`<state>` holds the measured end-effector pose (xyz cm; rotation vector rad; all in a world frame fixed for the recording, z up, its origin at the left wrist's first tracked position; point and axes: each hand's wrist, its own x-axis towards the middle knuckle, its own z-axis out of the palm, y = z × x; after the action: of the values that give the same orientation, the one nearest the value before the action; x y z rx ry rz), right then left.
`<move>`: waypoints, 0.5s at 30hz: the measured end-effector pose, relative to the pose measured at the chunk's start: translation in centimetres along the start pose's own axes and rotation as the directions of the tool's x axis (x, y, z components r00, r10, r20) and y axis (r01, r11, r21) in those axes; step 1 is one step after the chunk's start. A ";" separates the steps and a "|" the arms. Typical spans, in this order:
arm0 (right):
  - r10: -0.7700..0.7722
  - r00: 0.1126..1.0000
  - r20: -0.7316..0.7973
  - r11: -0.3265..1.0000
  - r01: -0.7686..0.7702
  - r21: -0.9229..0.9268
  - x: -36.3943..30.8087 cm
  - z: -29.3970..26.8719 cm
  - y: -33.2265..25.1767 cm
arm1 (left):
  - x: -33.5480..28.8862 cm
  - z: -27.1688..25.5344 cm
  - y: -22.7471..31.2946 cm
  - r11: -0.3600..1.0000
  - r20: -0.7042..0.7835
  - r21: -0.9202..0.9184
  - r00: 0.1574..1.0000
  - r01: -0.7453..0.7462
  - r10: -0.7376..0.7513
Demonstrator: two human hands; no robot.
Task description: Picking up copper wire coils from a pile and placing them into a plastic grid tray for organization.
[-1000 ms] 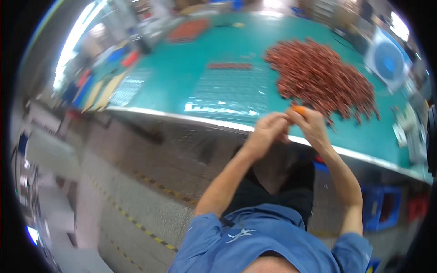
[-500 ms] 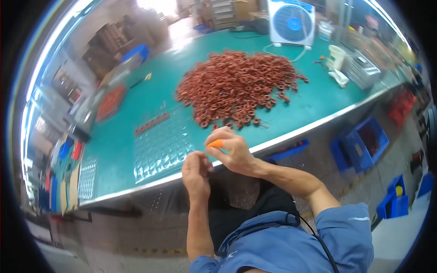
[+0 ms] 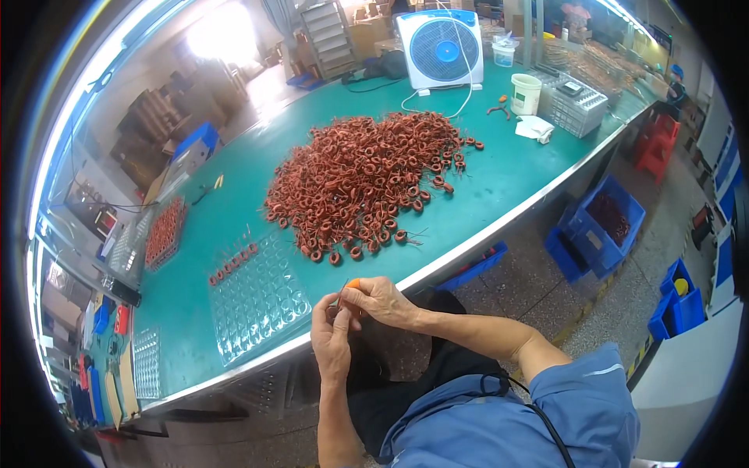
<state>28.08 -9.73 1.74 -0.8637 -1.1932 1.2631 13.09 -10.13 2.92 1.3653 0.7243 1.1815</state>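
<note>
At the pale edge of a long, green-topped desk [image 3: 499, 175], a worker's left hand [image 3: 333, 335] and right hand [image 3: 384, 302] pinch a small, reddish-brown, ring-shaped coil [image 3: 334, 312] between their fingertips, a piece likely light and rigid, best gripped around its rounded rim.

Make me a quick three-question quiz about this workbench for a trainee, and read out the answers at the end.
1. Multiple choice: what stands on the table just beyond the heap of red-brown coils?
a) a red stool
b) a blue-and-white fan
c) a blue bin
2. True or false: coils fill every row of the clear tray nearest the hands.
3. Fill in: the orange item shows at the fingers of the person's ____ hand.

Key:
1. b
2. False: in the clear tray, coils show only in the row along the far edge.
3. right hand
</note>
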 end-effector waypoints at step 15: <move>0.083 0.996 0.034 0.991 -0.078 -0.113 -1.2 -2.2 -1.8 | -0.7 -0.8 -0.5 0.893 0.218 -0.224 0.913 0.390 -0.344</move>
<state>30.74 -10.91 2.81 -0.9813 -1.2802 1.2926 12.18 -10.44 2.18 1.0357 0.6414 0.8111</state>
